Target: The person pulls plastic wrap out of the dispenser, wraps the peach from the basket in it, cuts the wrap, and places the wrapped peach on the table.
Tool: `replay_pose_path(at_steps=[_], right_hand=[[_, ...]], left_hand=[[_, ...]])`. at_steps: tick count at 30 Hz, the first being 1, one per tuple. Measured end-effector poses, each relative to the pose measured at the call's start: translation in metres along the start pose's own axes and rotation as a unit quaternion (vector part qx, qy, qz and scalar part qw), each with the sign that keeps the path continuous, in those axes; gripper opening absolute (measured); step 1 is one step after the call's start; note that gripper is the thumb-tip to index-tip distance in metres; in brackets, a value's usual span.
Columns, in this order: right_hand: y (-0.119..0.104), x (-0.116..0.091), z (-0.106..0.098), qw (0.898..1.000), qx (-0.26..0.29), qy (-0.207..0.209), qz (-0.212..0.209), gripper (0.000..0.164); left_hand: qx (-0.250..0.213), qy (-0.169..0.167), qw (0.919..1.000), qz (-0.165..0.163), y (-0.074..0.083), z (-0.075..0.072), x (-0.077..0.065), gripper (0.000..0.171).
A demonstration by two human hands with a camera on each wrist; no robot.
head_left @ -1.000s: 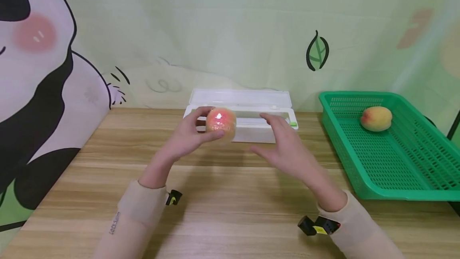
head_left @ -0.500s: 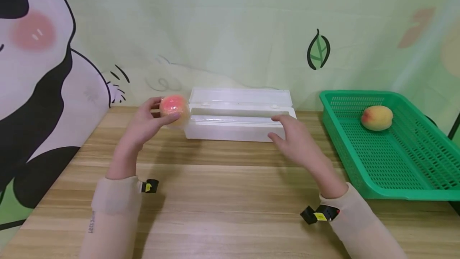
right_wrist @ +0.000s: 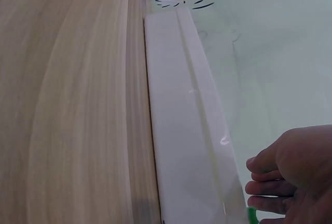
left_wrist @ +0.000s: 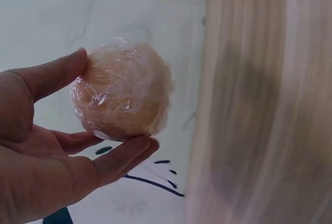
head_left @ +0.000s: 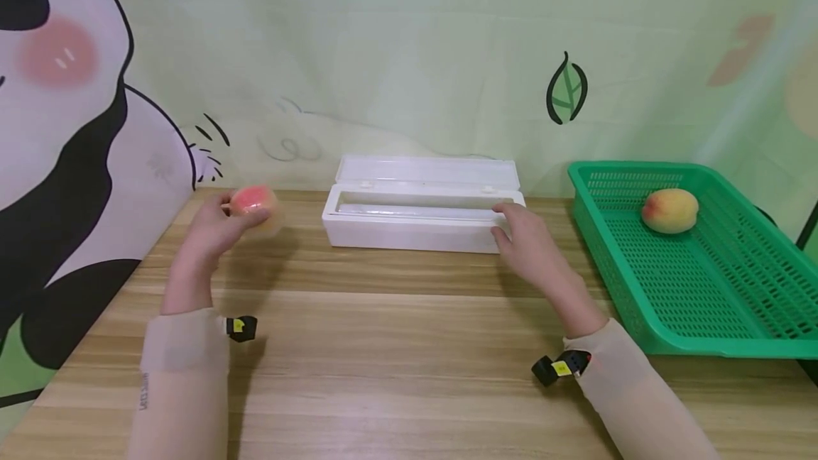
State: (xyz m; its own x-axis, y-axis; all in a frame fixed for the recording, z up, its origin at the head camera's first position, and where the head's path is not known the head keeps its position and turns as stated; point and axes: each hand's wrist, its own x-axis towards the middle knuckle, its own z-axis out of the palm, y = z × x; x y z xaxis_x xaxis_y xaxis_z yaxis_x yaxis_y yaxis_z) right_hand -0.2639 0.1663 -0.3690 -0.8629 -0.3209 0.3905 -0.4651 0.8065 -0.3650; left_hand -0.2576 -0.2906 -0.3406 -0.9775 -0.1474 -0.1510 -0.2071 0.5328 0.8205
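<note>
My left hand (head_left: 209,233) grips a peach wrapped in cling film (left_wrist: 124,92), raised above the left rear of the table. In the left wrist view the thumb lies on one side of it and the fingertips on the other; the film is crinkled and shiny. A white cling film dispenser box (head_left: 415,236) stands at the back middle with its lid raised. Over its right end is my right hand (head_left: 532,247), fingers loosely bent and holding nothing. The right wrist view shows a small green piece (right_wrist: 252,215) beside those fingers.
On the right of the wooden table (head_left: 371,360) stands a green plastic basket (head_left: 677,343) with an unwrapped peach (head_left: 670,211) in it. A printed cloth backdrop (head_left: 434,77) hangs right behind the table's far edge.
The left hand has carried the wrapped peach left and slightly lower, away from in front of the dispenser. The right hand has shifted a little right, to the dispenser's right end.
</note>
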Motion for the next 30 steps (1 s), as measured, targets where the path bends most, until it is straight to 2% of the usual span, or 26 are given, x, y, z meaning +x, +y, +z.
replay_pose_path(at_steps=[8,12,15,19,23,27,30], right_hand=[[0.013,0.004,0.007,0.999,-0.009,0.021,-0.024,0.025],[0.017,0.006,0.010,0.999,-0.016,0.022,-0.037,0.024],[0.016,0.006,0.010,0.999,-0.017,0.017,-0.033,0.021],[0.017,0.008,0.010,1.000,-0.016,0.011,-0.016,0.017],[0.019,0.009,0.010,1.000,-0.009,0.019,-0.007,0.014],[0.021,0.011,0.011,0.999,0.008,0.033,0.008,0.012],[0.021,0.012,0.011,0.999,0.019,0.037,0.032,0.012]], left_hand=[[-0.029,0.018,0.9982,-0.051,-0.023,-0.007,0.008,0.097],[-0.041,-0.001,0.9961,-0.077,-0.031,-0.007,0.012,0.097],[-0.060,-0.009,0.9948,-0.082,-0.037,-0.006,0.016,0.095],[-0.080,-0.009,0.9942,-0.071,-0.039,-0.006,0.018,0.090],[-0.074,-0.007,0.9953,-0.063,-0.037,-0.007,0.019,0.084],[-0.052,0.006,0.9983,-0.026,-0.034,-0.005,0.019,0.081],[-0.033,0.039,0.9987,0.003,-0.029,-0.002,0.019,0.079]])
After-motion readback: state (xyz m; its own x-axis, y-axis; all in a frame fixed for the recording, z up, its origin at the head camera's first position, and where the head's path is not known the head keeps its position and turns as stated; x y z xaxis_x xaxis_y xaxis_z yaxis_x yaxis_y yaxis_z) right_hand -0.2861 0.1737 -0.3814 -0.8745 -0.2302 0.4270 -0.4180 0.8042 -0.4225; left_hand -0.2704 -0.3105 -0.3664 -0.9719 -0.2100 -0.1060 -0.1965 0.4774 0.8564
